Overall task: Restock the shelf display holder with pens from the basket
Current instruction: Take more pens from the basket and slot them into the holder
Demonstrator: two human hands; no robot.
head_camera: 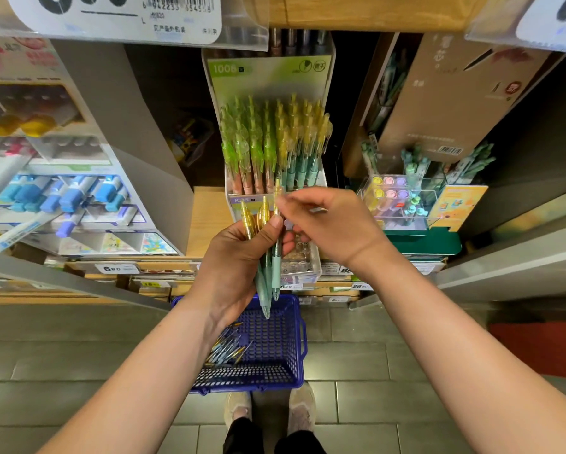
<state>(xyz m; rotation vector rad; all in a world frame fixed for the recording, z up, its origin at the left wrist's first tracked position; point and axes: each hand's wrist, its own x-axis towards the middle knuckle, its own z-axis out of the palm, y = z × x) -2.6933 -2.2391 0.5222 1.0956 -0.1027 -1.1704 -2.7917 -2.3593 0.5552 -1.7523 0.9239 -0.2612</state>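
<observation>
My left hand [239, 257] grips a small bunch of pens [266, 276] with yellow tops and teal barrels, tips pointing down. My right hand [331, 224] pinches the yellow top of one pen in that bunch, just in front of the display holder [268, 77]. The holder stands on the wooden shelf and is packed with several green-topped and yellow-topped pens [275, 139]. Below my hands, a blue plastic basket [275, 378] sits on the floor with several loose pens [229, 350] in it.
A marker display [62, 198] stands on the shelf to the left. On the right are a clear box of pastel highlighters [396, 198] and a brown pen carton [455, 103]. Price tags line the shelf edge [117, 268]. My shoes [272, 407] stand on grey floor tiles behind the basket.
</observation>
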